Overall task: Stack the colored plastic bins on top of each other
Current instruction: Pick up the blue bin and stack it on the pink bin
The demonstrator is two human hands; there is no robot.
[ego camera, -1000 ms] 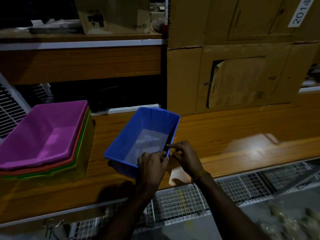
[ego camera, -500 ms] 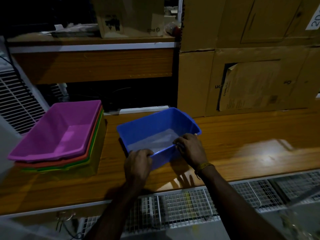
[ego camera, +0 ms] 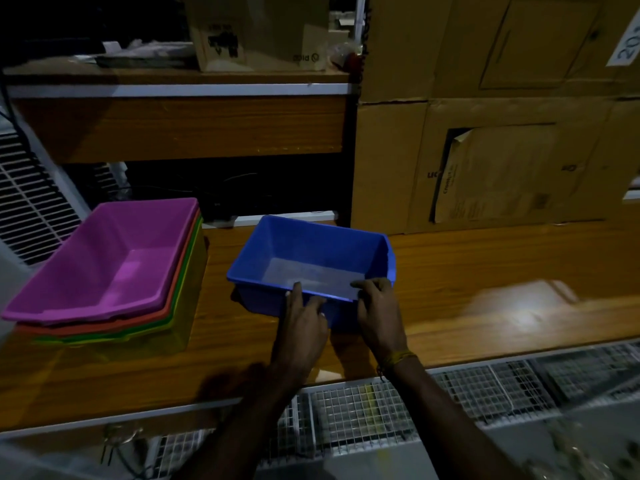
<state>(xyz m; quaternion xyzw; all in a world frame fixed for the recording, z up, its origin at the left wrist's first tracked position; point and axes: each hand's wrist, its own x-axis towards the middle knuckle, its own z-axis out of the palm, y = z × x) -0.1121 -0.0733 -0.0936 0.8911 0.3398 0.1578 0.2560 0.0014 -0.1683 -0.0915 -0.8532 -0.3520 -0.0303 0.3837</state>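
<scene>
We hold the blue bin point(ego camera: 311, 261) by its near rim, left hand point(ego camera: 304, 320) and right hand point(ego camera: 379, 315) fingers curled on it; it seems light, stiff and somewhat slippery.

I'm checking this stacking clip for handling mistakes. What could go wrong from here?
1. Both the left hand and right hand grip only the near rim of the blue bin, so its far end may sag when lifted.
2. The pink-topped stack sits at the wooden shelf's left end; a skewed drop could jam or nudge it.
</scene>
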